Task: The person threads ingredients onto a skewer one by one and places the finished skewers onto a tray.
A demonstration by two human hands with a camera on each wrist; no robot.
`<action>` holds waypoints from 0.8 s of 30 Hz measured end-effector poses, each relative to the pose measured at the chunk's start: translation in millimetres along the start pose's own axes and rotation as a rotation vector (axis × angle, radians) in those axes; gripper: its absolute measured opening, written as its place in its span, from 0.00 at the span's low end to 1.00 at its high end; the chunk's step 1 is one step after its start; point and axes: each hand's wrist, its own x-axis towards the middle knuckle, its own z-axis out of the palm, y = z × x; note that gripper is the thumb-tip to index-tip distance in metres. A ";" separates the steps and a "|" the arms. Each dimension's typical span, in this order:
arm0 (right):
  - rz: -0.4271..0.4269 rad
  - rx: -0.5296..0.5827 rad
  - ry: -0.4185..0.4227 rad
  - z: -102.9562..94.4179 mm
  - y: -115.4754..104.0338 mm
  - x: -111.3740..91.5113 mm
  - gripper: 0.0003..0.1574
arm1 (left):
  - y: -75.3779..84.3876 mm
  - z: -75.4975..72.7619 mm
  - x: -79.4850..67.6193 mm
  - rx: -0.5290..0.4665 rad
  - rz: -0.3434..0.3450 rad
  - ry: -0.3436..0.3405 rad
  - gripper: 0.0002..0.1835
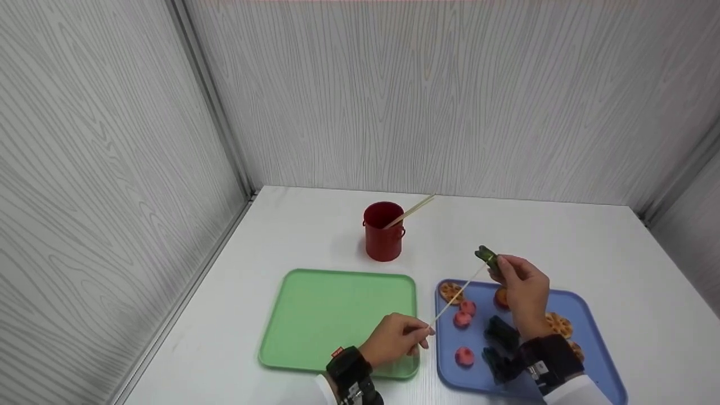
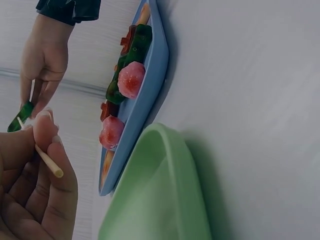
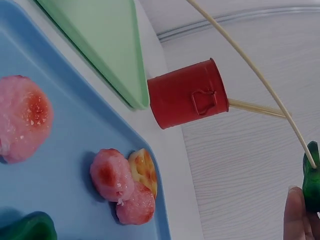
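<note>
My left hand (image 1: 395, 338) pinches a thin wooden skewer (image 1: 458, 293) near its lower end, between thumb and fingers. The blunt end of the skewer pokes out below the fingertips in the left wrist view. My right hand (image 1: 527, 292) grips a green pepper piece (image 1: 487, 257) above the blue tray (image 1: 597, 343). In the right wrist view the skewer's far end meets the side of the green pepper (image 3: 312, 187), and the stick looks bowed. On the blue tray lie several pink balls (image 1: 464, 356), dark green pieces (image 1: 502, 333) and lotus root slices (image 1: 558, 324).
A green tray (image 1: 337, 315) lies to the left of the blue one, beneath my left hand. Behind them stands a red bucket (image 1: 383, 242) with more skewers (image 1: 413, 209) leaning in it. Grained panels (image 1: 427, 101) wall in the white table (image 1: 225, 315).
</note>
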 end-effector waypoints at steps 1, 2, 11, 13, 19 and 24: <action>-0.009 0.007 0.002 0.5 -0.1 -0.3 0.19 | 0.2 -0.4 -0.2 -0.004 -0.002 -0.002 0.10; -0.017 0.015 0.003 0.8 0.0 -0.4 0.19 | 0.5 -0.8 -0.5 -0.010 -0.003 -0.004 0.10; -0.052 0.029 -0.002 2.1 2.2 -0.4 0.19 | 2.0 -2.1 -1.5 -0.051 0.000 -0.013 0.11; -0.046 0.025 -0.011 1.5 3.2 0.0 0.19 | 2.2 -2.4 -1.7 -0.041 0.005 -0.017 0.11; -0.054 -0.028 -0.032 -2.1 5.5 0.1 0.19 | 0.9 -3.5 -1.3 -0.008 0.005 -0.023 0.11; -0.080 -0.048 -0.038 -2.2 5.2 -0.1 0.17 | -1.2 -3.2 -0.6 0.009 0.011 -0.023 0.11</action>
